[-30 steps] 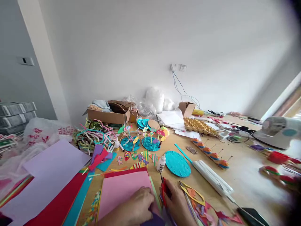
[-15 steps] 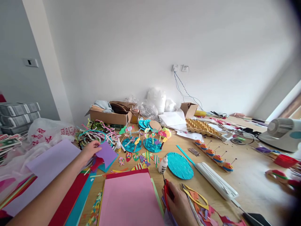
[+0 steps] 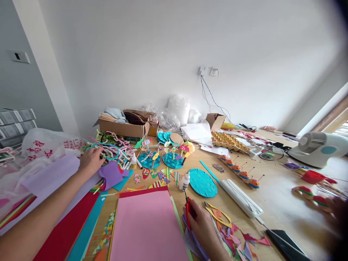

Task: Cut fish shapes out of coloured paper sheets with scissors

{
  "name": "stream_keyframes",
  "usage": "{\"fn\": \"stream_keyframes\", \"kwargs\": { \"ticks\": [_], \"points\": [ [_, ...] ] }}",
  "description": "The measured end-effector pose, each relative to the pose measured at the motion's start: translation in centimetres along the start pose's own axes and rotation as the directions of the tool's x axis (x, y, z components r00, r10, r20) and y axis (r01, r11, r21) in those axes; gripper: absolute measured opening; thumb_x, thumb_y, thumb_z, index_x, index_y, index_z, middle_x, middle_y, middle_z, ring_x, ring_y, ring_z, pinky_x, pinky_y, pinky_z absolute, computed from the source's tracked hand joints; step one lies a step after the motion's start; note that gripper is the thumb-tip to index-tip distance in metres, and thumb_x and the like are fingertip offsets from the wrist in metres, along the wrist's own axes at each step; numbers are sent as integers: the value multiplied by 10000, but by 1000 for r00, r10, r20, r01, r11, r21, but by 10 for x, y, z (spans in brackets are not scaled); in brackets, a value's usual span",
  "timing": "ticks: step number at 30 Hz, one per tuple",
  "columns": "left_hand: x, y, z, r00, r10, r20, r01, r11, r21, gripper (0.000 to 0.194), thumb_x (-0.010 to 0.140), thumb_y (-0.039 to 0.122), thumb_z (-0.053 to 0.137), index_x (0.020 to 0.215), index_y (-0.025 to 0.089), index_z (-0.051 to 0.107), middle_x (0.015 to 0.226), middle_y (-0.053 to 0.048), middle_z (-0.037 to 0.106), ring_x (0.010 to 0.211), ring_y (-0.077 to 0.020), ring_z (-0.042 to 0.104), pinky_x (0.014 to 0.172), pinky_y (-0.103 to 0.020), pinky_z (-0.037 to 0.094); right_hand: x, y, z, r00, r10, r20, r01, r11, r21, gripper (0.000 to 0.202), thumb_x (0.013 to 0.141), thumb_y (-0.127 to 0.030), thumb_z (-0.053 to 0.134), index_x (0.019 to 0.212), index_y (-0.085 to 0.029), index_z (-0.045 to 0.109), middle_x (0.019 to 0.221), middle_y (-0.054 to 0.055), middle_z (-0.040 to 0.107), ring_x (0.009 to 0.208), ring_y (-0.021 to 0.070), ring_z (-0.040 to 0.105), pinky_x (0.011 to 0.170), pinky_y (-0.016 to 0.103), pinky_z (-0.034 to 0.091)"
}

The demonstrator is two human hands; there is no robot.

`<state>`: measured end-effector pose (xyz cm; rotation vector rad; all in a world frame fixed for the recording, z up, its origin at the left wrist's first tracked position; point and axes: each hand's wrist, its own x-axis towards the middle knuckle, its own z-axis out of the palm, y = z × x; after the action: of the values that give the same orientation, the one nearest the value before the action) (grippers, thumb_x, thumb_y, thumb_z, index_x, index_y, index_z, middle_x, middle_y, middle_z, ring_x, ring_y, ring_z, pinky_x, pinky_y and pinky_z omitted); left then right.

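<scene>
My left hand [image 3: 92, 159] rests at the edge of a tangled pile of colourful pipe cleaners [image 3: 123, 146], its fingers apart and bent down, holding nothing I can see. Beside it lies a piece of purple paper [image 3: 111, 174], apart from the fingers. My right hand [image 3: 201, 221] is closed around red-handled scissors [image 3: 188, 214], their dark tip pointing away from me near a white glue bottle [image 3: 184, 182]. Under this hand lies a folded purple sheet [image 3: 194, 243]. A stack of coloured paper with a pink sheet [image 3: 148, 224] on top lies between my hands.
Small paper fish [image 3: 164, 177] and round blue bases [image 3: 203, 182] lie ahead. Yellow-handled scissors [image 3: 219, 214], paper scraps [image 3: 241, 237] and a white power strip [image 3: 240, 197] are on the right, with a fan [image 3: 317, 148] beyond. A cardboard box [image 3: 122, 128] stands by the wall.
My left hand has let go of the purple paper and moved left and away to the pipe cleaners. The right hand still holds the scissors. The view has shifted slightly.
</scene>
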<state>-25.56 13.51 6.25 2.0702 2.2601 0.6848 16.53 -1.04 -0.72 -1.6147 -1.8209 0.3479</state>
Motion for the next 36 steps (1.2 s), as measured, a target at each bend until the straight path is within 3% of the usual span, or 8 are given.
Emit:
{"fn": "stream_keyframes", "kwargs": {
  "ticks": [3, 5, 8, 14, 19, 23, 29, 36],
  "points": [
    [-22, 36, 0, 973, 165, 164, -168, 986, 1, 207, 859, 159, 524, 1048, 167, 606, 989, -44, 653, 901, -189, 613, 820, -362, 475, -1, 0, 0, 1000, 7, -10, -7, 1000, 9, 254, 847, -396, 404, 733, -207, 528, 656, 63, 648, 589, 208, 580, 542, 269, 384],
    [-38, 54, 7, 906, 285, 312, -292, 956, -24, 150, 796, 133, 556, 903, 185, 647, 809, 4, 666, 777, -161, 621, 737, -299, 474, -1, 1, 0, 1000, 6, -11, -6, 1000, 15, 251, 848, -394, 406, 753, -203, 537, 671, 65, 655, 597, 206, 584, 545, 268, 388],
    [-56, 60, 19, 845, 337, 414, -370, 929, -2, 163, 697, 96, 587, 808, 191, 657, 799, -12, 678, 776, -182, 628, 703, -285, 463, -1, 1, 0, 1000, 0, -5, 0, 1000, 22, 254, 850, -394, 408, 742, -203, 535, 652, 57, 651, 576, 200, 576, 532, 268, 381],
    [-72, 38, 42, 880, 334, 338, -394, 910, 129, 417, 703, 122, 573, 1113, 174, 632, 1151, -132, 615, 1082, -285, 552, 896, -370, 428, 0, -1, 0, 1000, -13, -3, 13, 999, 33, 269, 853, -402, 416, 714, -204, 533, 634, 56, 647, 561, 193, 567, 523, 267, 383],
    [-81, 47, 61, 880, 388, 274, -443, 879, 178, 381, 809, 174, 500, 1163, 211, 636, 1221, -131, 592, 1169, -293, 490, 979, -414, 370, 1, -2, 2, 1000, -21, 2, 21, 999, 35, 275, 849, -404, 416, 689, -208, 524, 625, 55, 642, 548, 189, 552, 517, 268, 377],
    [-73, 47, 67, 875, 405, 265, -464, 857, 222, 428, 791, 77, 464, 1124, 248, 672, 1280, -124, 578, 1222, -301, 459, 988, -453, 348, 1, 0, 2, 1000, -2, 17, 1, 999, 35, 268, 854, -397, 394, 707, -210, 517, 648, 62, 652, 571, 194, 569, 534, 268, 389],
    [-58, 25, 78, 877, 363, 316, -449, 851, 270, 649, 765, -70, 318, 1235, 263, 619, 1398, -98, 524, 1281, -315, 440, 1003, -540, 327, 2, 1, 3, 998, 1, 59, -3, 1000, 30, 253, 842, -399, 390, 709, -215, 502, 669, 75, 657, 597, 208, 578, 553, 277, 388],
    [-45, 10, 84, 885, 321, 337, -418, 866, 275, 712, 746, -93, 306, 1277, 294, 581, 1438, -71, 481, 1319, -288, 414, 1012, -500, 360, 2, -1, 0, 999, -8, 53, 7, 1000, 11, 235, 832, -369, 396, 690, -215, 502, 660, 71, 657, 581, 201, 565, 540, 273, 378]
  ]
}}
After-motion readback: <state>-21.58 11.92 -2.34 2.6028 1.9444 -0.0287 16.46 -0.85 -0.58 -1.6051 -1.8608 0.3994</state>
